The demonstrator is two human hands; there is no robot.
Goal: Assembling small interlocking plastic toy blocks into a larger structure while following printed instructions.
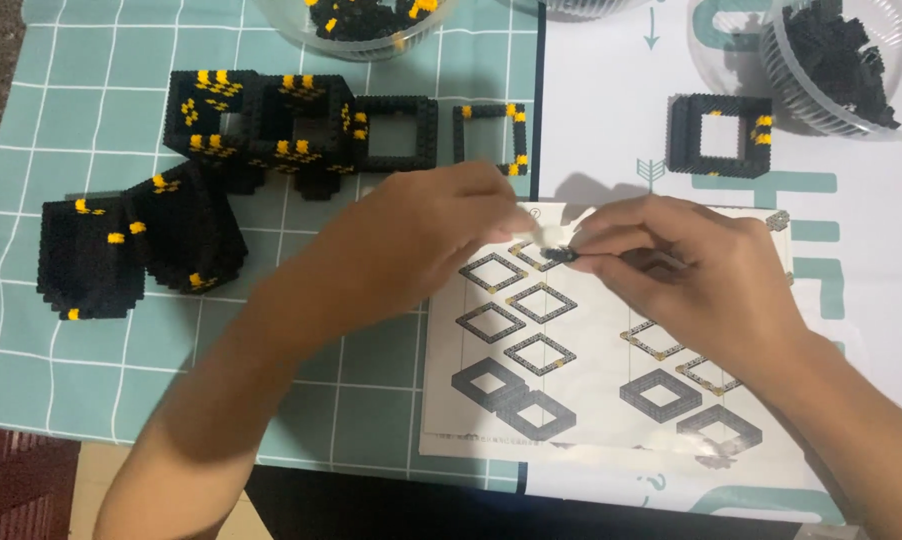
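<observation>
Head view, left hand (pixel 426 240) and right hand (pixel 686 265) fingertips pinching small black brick piece (pixel 559 254) between them, above instruction sheet (pixel 591 400)

We see studded black plastic block frames (pixel 399 131), matt with yellow accents, on a smooth teal gridded mat (pixel 91 120). The instruction sheet (pixel 591 350) is matt printed paper. Clear glossy plastic bowls (pixel 841 60) hold loose black pieces beside it.

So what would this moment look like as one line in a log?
left hand: pinching white tool | right hand: pinching small black piece | under hands: instruction sheet | nearby: black-and-yellow block frames
</observation>
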